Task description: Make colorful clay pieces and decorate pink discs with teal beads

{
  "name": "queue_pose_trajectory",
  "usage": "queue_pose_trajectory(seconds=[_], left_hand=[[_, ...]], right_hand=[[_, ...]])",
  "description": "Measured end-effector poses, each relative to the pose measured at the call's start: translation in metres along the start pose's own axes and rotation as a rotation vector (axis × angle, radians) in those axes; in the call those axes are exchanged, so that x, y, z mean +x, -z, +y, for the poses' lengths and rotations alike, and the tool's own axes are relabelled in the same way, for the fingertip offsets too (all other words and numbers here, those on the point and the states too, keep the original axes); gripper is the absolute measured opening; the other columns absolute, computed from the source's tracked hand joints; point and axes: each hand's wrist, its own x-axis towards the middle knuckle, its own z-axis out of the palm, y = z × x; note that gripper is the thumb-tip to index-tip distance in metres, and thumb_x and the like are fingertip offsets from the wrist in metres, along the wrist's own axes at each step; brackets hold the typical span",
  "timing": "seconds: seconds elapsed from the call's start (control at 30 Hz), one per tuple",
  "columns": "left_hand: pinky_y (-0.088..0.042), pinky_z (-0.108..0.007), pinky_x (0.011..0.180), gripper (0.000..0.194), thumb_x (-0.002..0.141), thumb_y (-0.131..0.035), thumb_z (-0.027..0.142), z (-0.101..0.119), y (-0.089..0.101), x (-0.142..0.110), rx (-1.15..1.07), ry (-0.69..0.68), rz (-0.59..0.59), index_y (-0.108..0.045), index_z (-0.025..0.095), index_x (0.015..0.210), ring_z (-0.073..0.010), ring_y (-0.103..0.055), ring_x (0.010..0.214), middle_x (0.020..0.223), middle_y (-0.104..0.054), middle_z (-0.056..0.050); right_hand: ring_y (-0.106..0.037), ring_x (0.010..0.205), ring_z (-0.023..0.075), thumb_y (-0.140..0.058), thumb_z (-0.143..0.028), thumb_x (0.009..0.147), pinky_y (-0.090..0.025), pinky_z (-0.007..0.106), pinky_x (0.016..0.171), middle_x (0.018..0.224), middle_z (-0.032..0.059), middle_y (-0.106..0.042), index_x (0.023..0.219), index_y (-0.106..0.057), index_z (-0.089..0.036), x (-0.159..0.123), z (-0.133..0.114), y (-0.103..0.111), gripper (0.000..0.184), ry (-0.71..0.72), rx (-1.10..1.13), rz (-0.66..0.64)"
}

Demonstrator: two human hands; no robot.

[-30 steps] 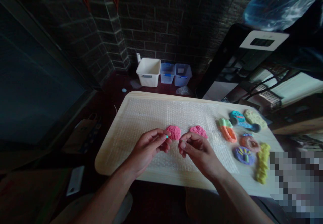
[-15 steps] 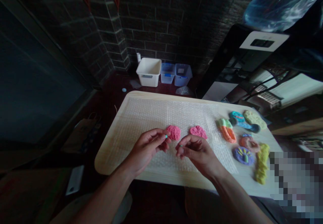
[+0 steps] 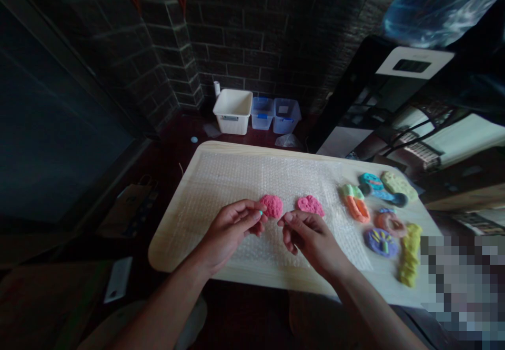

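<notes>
My left hand [image 3: 232, 229] pinches a tiny green bit of clay [image 3: 261, 212] between thumb and fingertip. Just beyond those fingers, a bumpy pink clay lump [image 3: 272, 206] lies on the bubble wrap [image 3: 236, 179]. Opposite, my right hand [image 3: 310, 237] has its thumb pressed against the index finger, the other fingers curled below; whatever is in that pinch is too small to make out. A second pink clay piece [image 3: 311, 205], with rounded knobs, rests right behind the right hand. The two hands hover apart above the table.
On the table's [image 3: 168, 258] right side lie several coloured clay shapes, among them an orange and green one [image 3: 357, 210], a purple disc [image 3: 381, 242] and a yellow strip [image 3: 411, 255]. Behind the table stand a white basket [image 3: 232, 123], two blue-tinted bins [image 3: 286, 123] and a water dispenser [image 3: 355, 108].
My right hand has turned, its thumb now on top of the index finger, and the green speck seen at its fingertips is no longer clear. My left hand stays nearly still.
</notes>
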Motion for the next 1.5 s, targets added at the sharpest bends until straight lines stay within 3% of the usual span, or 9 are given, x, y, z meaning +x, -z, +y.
queue_pose_trajectory(seconds=[0.3,0.43,0.53,0.63,0.8,0.93,1.13,1.3,1.5], left_hand=[[-0.045,-0.029,0.074,0.023,0.085,-0.083,0.027,-0.001,0.002,0.0,0.068,-0.021,-0.026,-0.076,0.016,0.103,-0.0139,-0.061,0.076,0.088,-0.071,-0.005],[-0.045,-0.029,0.074,0.024,0.084,-0.084,0.029,-0.002,0.003,0.001,0.09,-0.011,-0.014,-0.076,0.015,0.102,-0.0146,-0.061,0.076,0.083,-0.07,-0.004],[-0.045,-0.029,0.074,0.024,0.085,-0.083,0.03,-0.003,0.003,0.001,0.102,-0.02,-0.024,-0.077,0.016,0.104,-0.0145,-0.061,0.076,0.085,-0.07,-0.004],[-0.045,-0.029,0.074,0.023,0.085,-0.083,0.028,-0.003,0.003,0.0,0.109,-0.024,-0.026,-0.077,0.016,0.104,-0.0138,-0.061,0.076,0.085,-0.07,-0.003],[-0.046,-0.03,0.075,0.023,0.082,-0.085,0.027,-0.002,0.002,-0.001,0.105,-0.031,-0.021,-0.077,0.016,0.101,-0.0143,-0.062,0.077,0.085,-0.071,-0.004],[-0.047,-0.029,0.075,0.02,0.08,-0.086,0.024,-0.002,0.002,-0.002,0.122,-0.038,-0.022,-0.077,0.016,0.096,-0.0144,-0.063,0.078,0.087,-0.073,-0.004],[-0.048,-0.026,0.076,0.019,0.078,-0.088,0.023,-0.002,0.004,-0.002,0.125,-0.03,-0.013,-0.076,0.017,0.093,-0.0133,-0.063,0.081,0.087,-0.072,-0.003],[-0.047,-0.025,0.074,0.021,0.078,-0.088,0.024,-0.003,0.003,-0.003,0.145,-0.013,-0.011,-0.077,0.017,0.094,-0.0122,-0.062,0.078,0.085,-0.072,-0.002],[-0.049,-0.027,0.076,0.019,0.084,-0.084,0.027,-0.006,0.0,-0.003,0.187,-0.029,-0.03,-0.078,0.018,0.099,-0.0136,-0.065,0.08,0.09,-0.074,-0.003]], right_hand=[[-0.068,0.085,0.0156,-0.084,-0.038,0.088,-0.053,0.031,0.081,0.094,0.0045,-0.077,0.108,-0.081,-0.023,0.003,0.006,0.004,0.025,0.097,0.031,-0.007],[-0.067,0.069,0.0145,-0.09,-0.035,0.081,-0.053,0.029,0.066,0.078,0.0031,-0.076,0.09,-0.079,-0.02,0.002,0.004,0.002,0.02,0.087,0.009,-0.022],[-0.056,0.052,0.0108,-0.097,-0.032,0.07,-0.043,0.023,0.049,0.06,-0.0022,-0.067,0.075,-0.07,-0.02,0.002,0.003,0.001,0.03,0.089,0.013,-0.005],[-0.048,0.049,0.0087,-0.1,-0.029,0.063,-0.037,0.022,0.046,0.06,-0.0045,-0.063,0.072,-0.068,-0.02,0.002,0.002,0.0,0.034,0.094,-0.022,0.028],[-0.056,0.065,0.013,-0.089,-0.036,0.081,-0.046,0.028,0.059,0.075,0.0012,-0.071,0.092,-0.082,-0.022,0.001,0.003,0.0,0.018,0.125,-0.142,0.013],[-0.062,0.075,0.0153,-0.078,-0.037,0.092,-0.051,0.031,0.071,0.089,0.0035,-0.074,0.108,-0.082,-0.025,0.002,0.005,0.0,0.02,0.143,-0.059,-0.041],[-0.069,0.066,0.0154,-0.087,-0.035,0.084,-0.051,0.027,0.061,0.079,0.0037,-0.076,0.094,-0.076,-0.021,0.002,0.003,-0.002,0.02,0.089,0.019,-0.038],[-0.052,0.05,0.0094,-0.094,-0.031,0.075,-0.04,0.022,0.048,0.06,-0.0037,-0.063,0.075,-0.069,-0.02,-0.001,0.001,-0.003,0.027,0.138,-0.01,0.016],[-0.06,0.072,0.0133,-0.08,-0.034,0.09,-0.049,0.026,0.065,0.083,0.0026,-0.072,0.1,-0.083,-0.025,-0.009,-0.006,-0.01,0.014,0.307,-0.224,0.061]])
